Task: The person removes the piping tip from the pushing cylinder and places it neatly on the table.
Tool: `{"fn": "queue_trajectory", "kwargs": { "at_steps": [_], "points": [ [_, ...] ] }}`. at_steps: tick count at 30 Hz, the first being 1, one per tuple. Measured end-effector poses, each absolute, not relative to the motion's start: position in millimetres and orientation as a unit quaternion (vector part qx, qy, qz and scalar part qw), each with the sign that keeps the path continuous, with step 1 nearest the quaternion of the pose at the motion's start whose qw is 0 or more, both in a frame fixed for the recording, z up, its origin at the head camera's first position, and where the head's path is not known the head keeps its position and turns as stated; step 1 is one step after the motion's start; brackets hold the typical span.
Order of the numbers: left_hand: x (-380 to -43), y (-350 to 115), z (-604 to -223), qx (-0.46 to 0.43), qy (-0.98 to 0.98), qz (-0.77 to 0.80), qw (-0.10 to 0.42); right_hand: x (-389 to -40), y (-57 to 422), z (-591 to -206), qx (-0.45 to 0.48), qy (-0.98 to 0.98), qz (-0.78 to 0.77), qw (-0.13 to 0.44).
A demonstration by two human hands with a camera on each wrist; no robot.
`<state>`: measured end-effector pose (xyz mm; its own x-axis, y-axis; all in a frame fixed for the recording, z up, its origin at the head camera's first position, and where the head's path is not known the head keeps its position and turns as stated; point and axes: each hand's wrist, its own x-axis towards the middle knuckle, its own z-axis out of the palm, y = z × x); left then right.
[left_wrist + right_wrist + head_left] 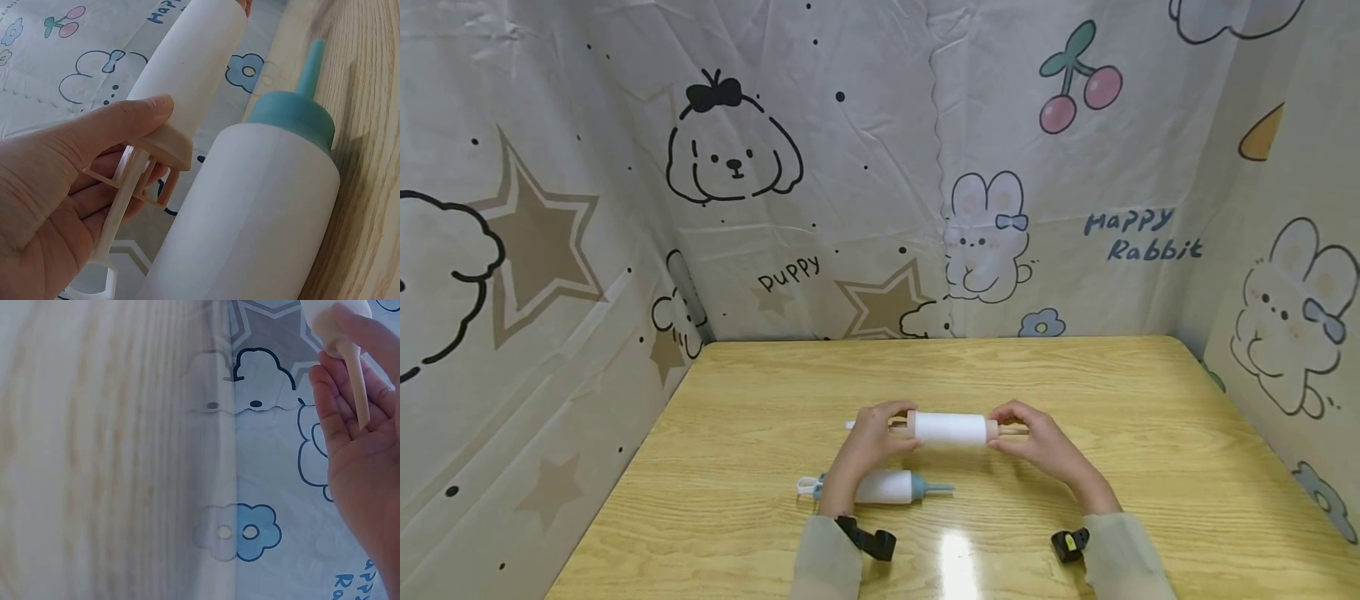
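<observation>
A white syringe with beige end fittings (951,427) is held level above the table. My left hand (871,435) grips its handle end, thumb on the barrel beside the beige flange (169,147); the plunger rod (122,206) and its white ring stick out past the palm. With fingers and thumb my right hand (1041,439) holds the other end, and the beige nozzle (356,384) points in towards the palm. A second white syringe with teal fittings (886,487) lies on the table, partly hidden behind my left wrist.
The wood-grain table (760,375) is bordered by a hanging printed cloth (865,167) at the back and sides. A black wrist camera (872,540) is strapped to the left wrist, another black camera (1069,546) to the right.
</observation>
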<state>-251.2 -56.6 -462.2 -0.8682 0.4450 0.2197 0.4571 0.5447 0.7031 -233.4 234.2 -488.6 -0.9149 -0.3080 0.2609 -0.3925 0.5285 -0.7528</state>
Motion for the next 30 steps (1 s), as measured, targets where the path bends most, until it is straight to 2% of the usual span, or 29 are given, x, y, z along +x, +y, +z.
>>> {"fn": "queue_trajectory", "kwargs": {
  "at_steps": [6, 11, 18, 30],
  "points": [
    [-251.3, -57.5, -463.0, -0.257, -0.882, -0.395, 0.012, -233.5, 234.4, -485.7, 0.178, -0.862, 0.474, 0.017],
    [-250.4, -57.7, -462.3, -0.258, -0.878, -0.404, 0.008, -234.2, 236.1, -483.2, 0.121, -0.856, 0.501, -0.037],
    [-248.6, -56.9, -460.7, -0.269, -0.871, -0.412, 0.014, -236.7, 239.0, -485.3, 0.121, -0.84, 0.517, -0.112],
    [-248.7, -60.7, -462.2, -0.267, -0.872, -0.41, 0.007, -232.8, 237.1, -487.4, 0.143, -0.823, 0.543, -0.089]
  ]
}}
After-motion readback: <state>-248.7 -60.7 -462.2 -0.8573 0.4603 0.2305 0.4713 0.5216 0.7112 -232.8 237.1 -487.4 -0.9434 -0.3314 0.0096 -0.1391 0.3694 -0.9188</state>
